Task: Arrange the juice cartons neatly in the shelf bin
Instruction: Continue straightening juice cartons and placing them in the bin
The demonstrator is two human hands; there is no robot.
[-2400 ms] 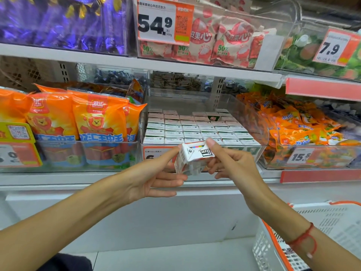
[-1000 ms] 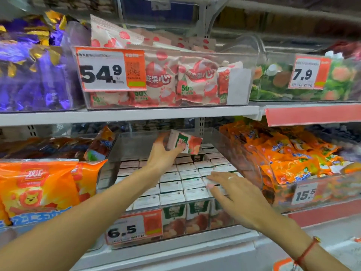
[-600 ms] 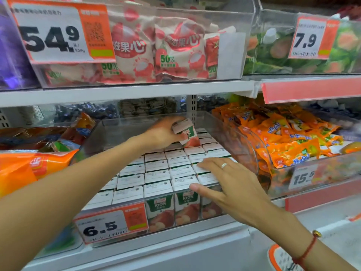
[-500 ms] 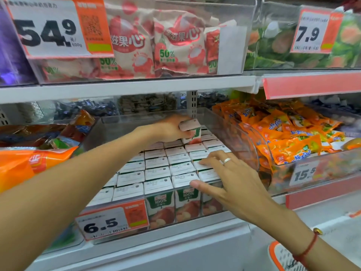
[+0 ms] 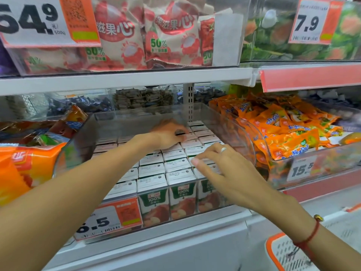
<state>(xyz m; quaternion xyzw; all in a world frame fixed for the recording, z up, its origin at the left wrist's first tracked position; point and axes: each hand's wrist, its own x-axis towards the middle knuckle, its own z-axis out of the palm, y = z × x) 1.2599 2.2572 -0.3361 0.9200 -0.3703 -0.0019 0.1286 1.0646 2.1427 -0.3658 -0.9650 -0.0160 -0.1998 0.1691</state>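
A clear plastic shelf bin (image 5: 246, 137) holds several rows of small juice cartons (image 5: 176, 165) with white tops; the front ones show green labels and apple pictures. My left hand (image 5: 168, 133) reaches deep into the bin. Its fingers curl over one juice carton (image 5: 189, 136), which sits down in a back row among the others. My right hand (image 5: 221, 170) lies over the front right cartons with fingers spread, touching their tops and holding nothing.
The shelf above (image 5: 125, 79) hangs low over the bin. Orange snack packs (image 5: 283, 130) fill the bin on the right, orange sausage bags (image 5: 29, 165) the one on the left. A 6.5 price tag (image 5: 109, 220) covers the bin's front left. A white-and-orange basket (image 5: 283, 251) is at lower right.
My left hand carried the carton from in front of the shelf into the back of the bin and lowered it into a row. My right hand let go and settled on the front cartons.
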